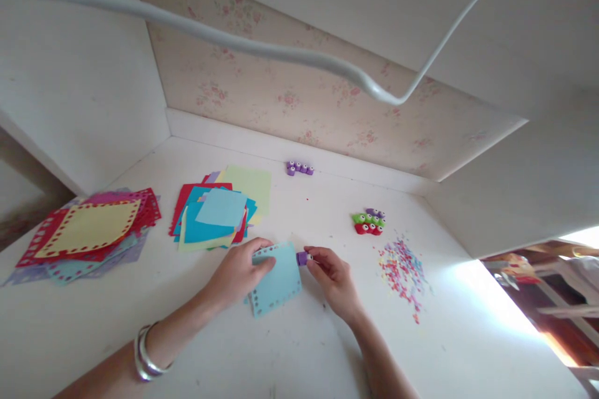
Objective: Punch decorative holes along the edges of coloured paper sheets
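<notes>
A light blue paper square (277, 283) with small holes along several edges is pinched by my left hand (243, 271), thumb on top. My right hand (331, 277) grips a small purple craft punch (303, 258) at the sheet's right edge. Whether the punch's slot is around the paper, I cannot make out. Left of my hands lies a pile of plain coloured paper squares (219, 207). Farther left, sheets with punched borders (93, 227) are heaped up, a yellow one on top.
Several purple punches (299, 168) stand near the back wall. Red, green and purple punches (369, 221) are grouped at the right, beside a scatter of coloured paper bits (405, 274). A white cable (234, 43) crosses the upper view.
</notes>
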`<state>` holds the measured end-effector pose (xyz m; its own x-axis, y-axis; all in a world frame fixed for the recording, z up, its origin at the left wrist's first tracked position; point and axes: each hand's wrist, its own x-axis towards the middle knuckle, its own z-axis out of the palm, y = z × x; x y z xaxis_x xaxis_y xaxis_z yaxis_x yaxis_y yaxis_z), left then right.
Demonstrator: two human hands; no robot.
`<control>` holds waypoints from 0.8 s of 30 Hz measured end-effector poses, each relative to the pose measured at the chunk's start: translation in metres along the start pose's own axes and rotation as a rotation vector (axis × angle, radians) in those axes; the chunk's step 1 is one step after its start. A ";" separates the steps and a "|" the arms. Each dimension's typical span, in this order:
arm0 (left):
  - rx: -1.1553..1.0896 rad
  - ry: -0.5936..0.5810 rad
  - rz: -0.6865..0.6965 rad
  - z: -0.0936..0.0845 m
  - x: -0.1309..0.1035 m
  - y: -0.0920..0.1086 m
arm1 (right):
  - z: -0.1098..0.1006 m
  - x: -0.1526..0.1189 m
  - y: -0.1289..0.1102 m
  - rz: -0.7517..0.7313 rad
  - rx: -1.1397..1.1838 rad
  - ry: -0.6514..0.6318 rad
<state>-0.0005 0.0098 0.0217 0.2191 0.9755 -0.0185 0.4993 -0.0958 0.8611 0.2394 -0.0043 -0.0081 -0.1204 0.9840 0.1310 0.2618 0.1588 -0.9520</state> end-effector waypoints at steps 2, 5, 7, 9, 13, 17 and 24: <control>0.010 0.000 0.006 0.000 0.000 -0.001 | -0.001 -0.001 0.000 -0.008 -0.022 0.010; 0.023 -0.006 0.007 0.001 0.000 -0.001 | -0.001 -0.002 -0.002 -0.012 -0.046 -0.003; 0.029 -0.010 0.002 0.001 0.000 0.000 | -0.001 -0.003 -0.004 -0.017 -0.057 -0.017; 0.029 -0.010 -0.001 0.000 0.000 0.001 | 0.000 -0.004 -0.005 -0.028 -0.063 -0.023; 0.027 -0.002 0.008 0.000 0.000 0.002 | 0.000 -0.004 -0.006 -0.056 -0.076 -0.028; 0.014 -0.007 0.003 0.000 0.000 0.001 | 0.000 -0.004 -0.005 -0.072 -0.098 -0.035; 0.012 -0.013 0.007 0.000 0.000 0.001 | 0.000 -0.004 -0.005 -0.068 -0.081 -0.022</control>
<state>0.0002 0.0098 0.0222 0.2337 0.9721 -0.0192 0.5076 -0.1051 0.8552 0.2389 -0.0088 -0.0038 -0.1612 0.9688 0.1882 0.3286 0.2325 -0.9154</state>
